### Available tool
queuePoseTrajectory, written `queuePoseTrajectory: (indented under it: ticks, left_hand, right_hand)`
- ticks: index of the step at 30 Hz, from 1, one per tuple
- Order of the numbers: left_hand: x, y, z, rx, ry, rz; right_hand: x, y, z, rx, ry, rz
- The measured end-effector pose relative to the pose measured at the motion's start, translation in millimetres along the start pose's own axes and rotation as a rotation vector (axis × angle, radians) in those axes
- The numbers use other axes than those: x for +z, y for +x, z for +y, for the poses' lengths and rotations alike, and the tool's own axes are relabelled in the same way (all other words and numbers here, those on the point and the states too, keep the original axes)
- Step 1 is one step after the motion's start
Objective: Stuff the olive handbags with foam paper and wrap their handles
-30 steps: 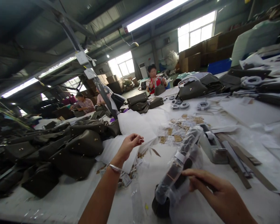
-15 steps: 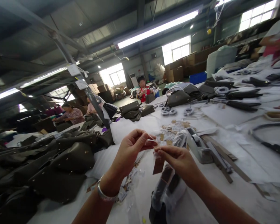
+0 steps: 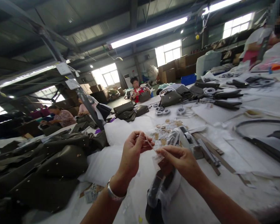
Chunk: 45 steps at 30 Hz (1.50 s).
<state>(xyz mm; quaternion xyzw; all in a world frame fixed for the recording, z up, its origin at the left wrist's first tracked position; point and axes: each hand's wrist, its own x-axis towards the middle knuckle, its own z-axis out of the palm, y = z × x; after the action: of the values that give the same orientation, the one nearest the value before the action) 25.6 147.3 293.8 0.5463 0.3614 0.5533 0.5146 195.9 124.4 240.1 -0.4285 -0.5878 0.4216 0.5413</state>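
Observation:
My left hand (image 3: 133, 152) and my right hand (image 3: 180, 161) are raised together over the white table (image 3: 224, 183). Both pinch a small clear plastic packet (image 3: 155, 154) with a tag inside it, held between the fingertips. Below the hands lies a dark strap wrapped in clear plastic (image 3: 163, 189). A silver bracelet (image 3: 113, 193) sits on my left wrist.
Dark olive handbags (image 3: 49, 168) are heaped at the left. A tape dispenser (image 3: 189, 141), loose brown tags (image 3: 164, 129), dark straps (image 3: 261, 143) and more bags (image 3: 170, 97) lie across the table. Other people sit at the far end (image 3: 136, 90), at the left (image 3: 60, 116) and at the right (image 3: 261, 40).
My right hand left the wrapped strap and rose to meet my left hand; both now pinch the small packet. The view has swung to the right.

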Motion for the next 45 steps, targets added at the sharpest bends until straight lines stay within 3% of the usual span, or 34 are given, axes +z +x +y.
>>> queuePoseTrajectory:
  ticks: [10, 14, 17, 23, 27, 31, 36, 40, 45]
  left_hand:
    - [10.1, 0, 0, 0.011, -0.008, -0.021]
    - [9.5, 1, 1, 0.020, -0.006, -0.009]
    - [7.5, 3, -1, 0.028, 0.005, 0.026]
    - [7.2, 4, -8, -0.017, -0.008, 0.076]
    - [12.4, 3, -9, -0.086, -0.052, 0.052]
    - [17.0, 2, -9, -0.142, -0.134, -0.005]
    - [14.4, -1, -5, -0.190, -0.062, -0.187]
    - [9.3, -2, 1, -0.056, 0.081, -0.249]
    - [10.1, -2, 7, 0.064, -0.032, -0.248]
  right_hand:
    - [2, 0, 8, -0.030, 0.033, -0.095]
    - [-1, -1, 12, -0.027, -0.041, -0.023]
    - [-7, -1, 15, -0.172, -0.145, 0.070]
    - [-19, -1, 13, -0.706, -0.487, 0.308]
    - [-24, 4, 10, -0.862, -0.602, 0.366]
    - [-27, 7, 11, -0.890, -0.637, 0.379]
    - [-32, 7, 12, -0.872, -0.651, 0.407]
    - [-34, 3, 11, -0.844, -0.676, 0.397]
    - [-29, -5, 14, -0.795, -0.644, 0.354]
